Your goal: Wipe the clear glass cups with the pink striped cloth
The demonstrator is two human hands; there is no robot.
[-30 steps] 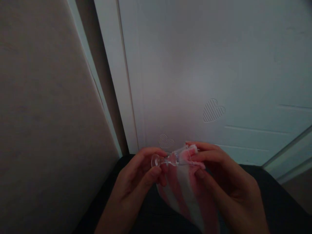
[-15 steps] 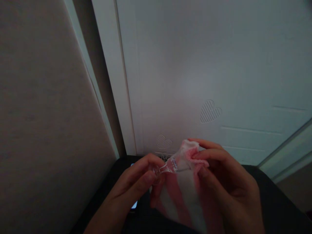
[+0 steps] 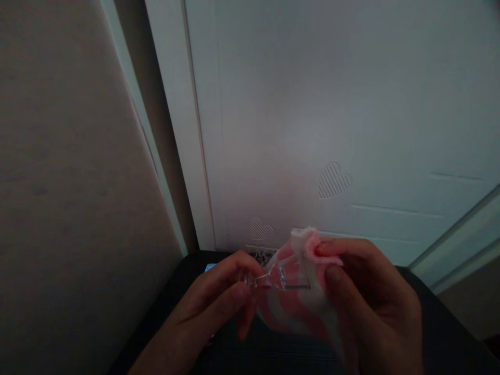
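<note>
A small clear stemmed glass (image 3: pixel 291 274) lies sideways between my hands, its bowl toward the right. My left hand (image 3: pixel 219 297) is closed, pinching the foot end of the glass between thumb and fingers. A pink-and-white striped cloth (image 3: pixel 300 310) is bunched in my right hand (image 3: pixel 371 291), pinched between thumb and forefinger at the rim end. The cloth hangs down behind and below the bowl. Whether the right fingertips also press on the glass through the cloth is hidden.
Beneath my hands is a dark tabletop (image 3: pixel 425 317). A phone-like object (image 3: pixel 210 267) with a bright edge lies mostly behind my left hand. Small metallic-looking items (image 3: pixel 262 256) sit at the table's back. A white panel (image 3: pixel 273 114) with embossed hearts stands behind it, a beige wall (image 3: pixel 70 182) at left.
The cloth has pulled back to the right, so more of the glass bowl shows. My right hand has shifted slightly right and down. My left hand still holds the foot end.
</note>
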